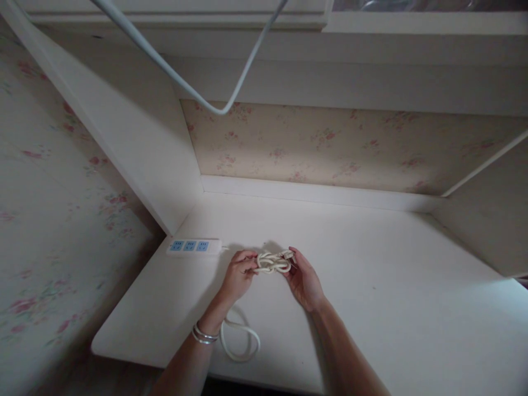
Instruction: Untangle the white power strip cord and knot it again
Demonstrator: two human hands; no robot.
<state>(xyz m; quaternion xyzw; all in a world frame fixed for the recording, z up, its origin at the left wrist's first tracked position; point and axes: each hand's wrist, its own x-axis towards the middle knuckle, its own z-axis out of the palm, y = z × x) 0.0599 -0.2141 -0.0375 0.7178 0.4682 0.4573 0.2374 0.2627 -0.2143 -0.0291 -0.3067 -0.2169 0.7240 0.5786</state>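
Observation:
A bundled white power cord [273, 262] is stretched between my two hands, above the middle of the desk. My left hand [240, 274] pinches the bundle's left end, with fingers closed. At its right end, my right hand [304, 278] grips the cord with thumb and fingers; the fingertips are partly hidden behind it. A loose loop of the same white cord hangs below my left wrist, over the front of the desk. Left of my left hand lies a white power strip [193, 247] with blue socket faces, its cord leaving from the right end.
The white desk [391, 319] has side panels and a back ledge [322, 194]. A pale cable [223, 111] dangles in a V shape from above, near the camera. A cabinet [177, 11] overhangs the desk. Floral wallpaper [49, 275] covers the left wall.

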